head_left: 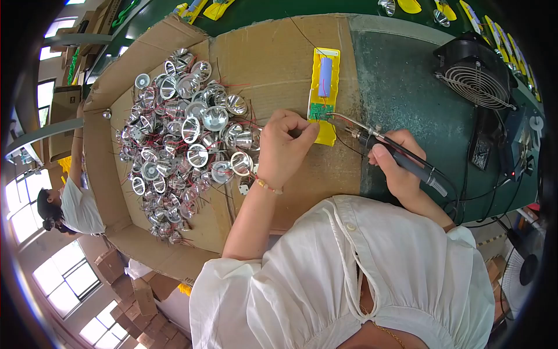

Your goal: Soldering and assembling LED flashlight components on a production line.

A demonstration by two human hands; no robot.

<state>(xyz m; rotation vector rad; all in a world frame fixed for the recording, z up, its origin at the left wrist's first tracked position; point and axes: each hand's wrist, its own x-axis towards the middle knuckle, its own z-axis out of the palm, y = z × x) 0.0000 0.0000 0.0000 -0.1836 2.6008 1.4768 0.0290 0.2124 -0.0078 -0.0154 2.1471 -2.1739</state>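
A yellow plastic flashlight housing (326, 137) lies on the cardboard in front of me. In it sit a purple cylindrical battery cell (325, 77) and a small green circuit board (319, 111) with thin wires. My right hand (401, 166) grips a soldering iron (407, 164), its tip reaching the board's right side. My left hand (285, 145) is closed in a pinch at the housing's left edge, just below the board. Whatever lies between those fingertips is hidden; a red wire runs toward that hand from the silver reflectors (215, 118).
A cardboard box (96, 168) at left holds the pile of wired reflectors. To the right are a black fan with a wire guard (474, 84) and a dark soldering unit (511, 148) with cables. More yellow housings (501, 41) line the far edge. Another person (81, 203) is at far left.
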